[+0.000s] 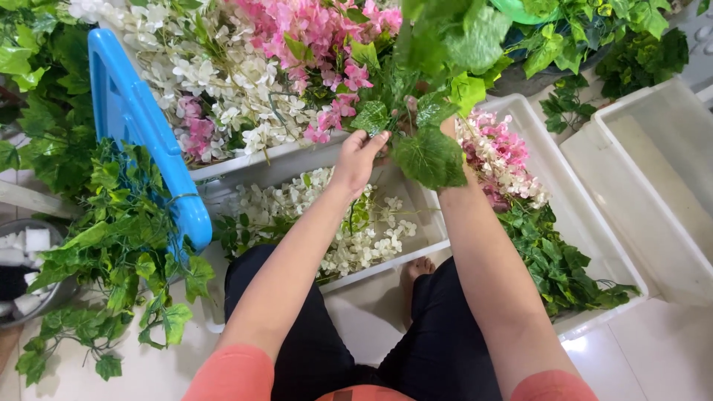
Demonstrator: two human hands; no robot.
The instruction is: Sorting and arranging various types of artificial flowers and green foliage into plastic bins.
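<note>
The left hand [358,154] has its fingers [373,141] pinched shut on a green plastic leafy vine [427,152]. It holds the vine up over the white plastic bin of white fake flowers [349,238], maybe to keep the leaves free. The right hand [443,122] is hidden behind the leaves, so I cannot tell its grip. A blue plastic chair [137,126] stands at the left.

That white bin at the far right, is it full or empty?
Empty: the white bin shows only its bare bottom and walls, no flowers or leaves inside.
</note>
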